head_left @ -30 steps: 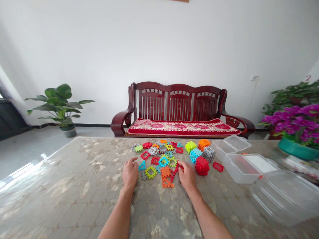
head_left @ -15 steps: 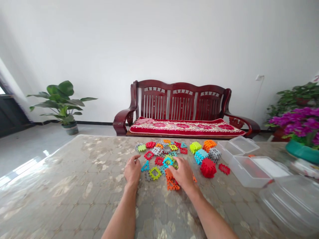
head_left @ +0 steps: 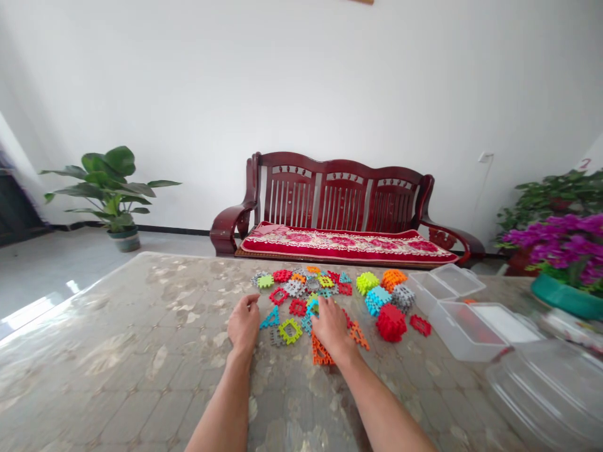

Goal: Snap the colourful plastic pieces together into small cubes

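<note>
Several flat, toothed plastic tiles in red, orange, green, blue and grey lie scattered on the marbled table (head_left: 141, 351). My left hand (head_left: 244, 324) rests palm down, fingers curled loosely, just left of a blue triangle tile (head_left: 270, 319) and holds nothing. My right hand (head_left: 330, 328) lies over the middle of the scatter, fingers reaching onto tiles near a blue tile (head_left: 311, 307); an orange tile (head_left: 320, 355) shows below it. What its fingertips grip is hidden. Built cubes sit to the right: red cube (head_left: 391, 322), blue cube (head_left: 377, 299), green cube (head_left: 368, 282).
Clear plastic boxes (head_left: 464, 320) and a large lid (head_left: 551, 389) stand at the right. A pot of purple flowers (head_left: 563, 251) is at the far right. A wooden bench (head_left: 339, 213) and a leafy plant (head_left: 110, 188) stand beyond the table.
My right hand has moved left and forward from beside the red cube onto the middle tiles. The left hand has stayed put.
</note>
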